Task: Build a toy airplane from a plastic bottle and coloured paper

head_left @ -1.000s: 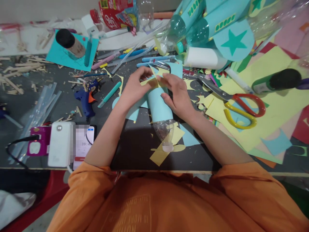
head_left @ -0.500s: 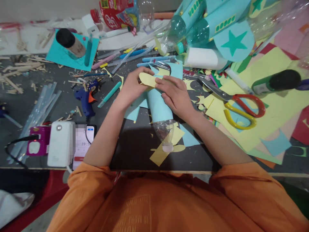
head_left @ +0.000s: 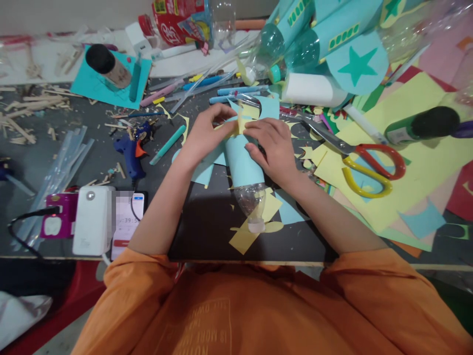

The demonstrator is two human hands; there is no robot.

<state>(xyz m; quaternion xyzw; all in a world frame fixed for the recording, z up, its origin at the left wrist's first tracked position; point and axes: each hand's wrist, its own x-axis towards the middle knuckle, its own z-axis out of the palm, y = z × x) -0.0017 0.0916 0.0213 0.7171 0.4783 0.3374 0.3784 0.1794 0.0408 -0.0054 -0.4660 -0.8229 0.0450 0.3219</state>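
A clear plastic bottle wrapped in light blue paper [head_left: 244,162] lies on the dark table, its neck pointing toward me. Both my hands sit at its far end. My left hand [head_left: 203,133] pinches a small yellow paper piece [head_left: 238,124] against the blue wrap. My right hand [head_left: 271,148] rests on the bottle's right side, fingers curled and pressing the same yellow piece from the other side.
Red and yellow scissors [head_left: 364,162] lie right of my hands on yellow paper sheets [head_left: 417,162]. A blue glue gun [head_left: 129,150], a teal marker [head_left: 168,144], a white power bank [head_left: 90,222] and a phone [head_left: 127,219] lie left. Decorated blue bottles [head_left: 332,34] and pens crowd the back.
The yellow piece was held up flat half a second ago; now it is folded down smaller against the bottle's end. Both hands stayed in place, fingers shifting slightly.
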